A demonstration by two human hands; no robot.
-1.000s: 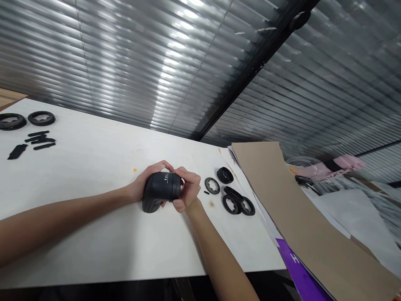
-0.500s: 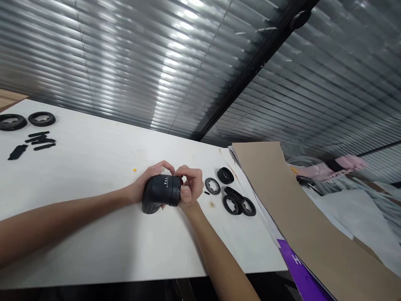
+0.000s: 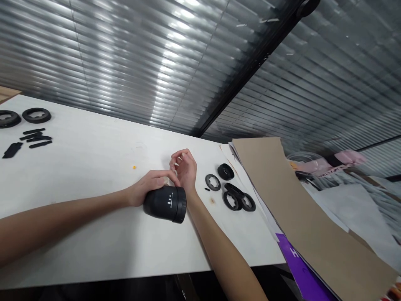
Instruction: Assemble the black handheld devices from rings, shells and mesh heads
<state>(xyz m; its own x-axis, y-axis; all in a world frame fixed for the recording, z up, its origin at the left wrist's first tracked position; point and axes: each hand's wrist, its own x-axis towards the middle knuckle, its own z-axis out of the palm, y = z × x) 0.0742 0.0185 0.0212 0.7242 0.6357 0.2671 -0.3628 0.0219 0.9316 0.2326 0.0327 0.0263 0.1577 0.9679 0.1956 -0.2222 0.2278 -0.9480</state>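
My left hand (image 3: 148, 187) grips a black rounded housing (image 3: 161, 204) from above and behind. White bars and a double-headed arrow are printed on its side. A ridged black collar (image 3: 181, 205) forms its right end, which is tilted a little downward. Just beyond that end, my right hand (image 3: 185, 169) is raised with its fingers loosely curled and apart from the housing. Nothing shows between those fingers, though part of them is hidden. Close to the right wrist lie a flat black ring with a notched opening (image 3: 213, 182) and a small black strip (image 3: 207, 189).
Several black rings (image 3: 232, 200) and a black cup-shaped part (image 3: 226, 172) lie on the right. More rings (image 3: 36, 115) and black strips (image 3: 36, 137) are at far left. A small yellow piece (image 3: 134, 167) is on the white table (image 3: 94, 238). Brown cardboard (image 3: 300, 200) borders the right side.
My right hand has come off the housing's collar end and moved up and away. The housing has turned in my left hand, its collar end now lower and facing nearer me.
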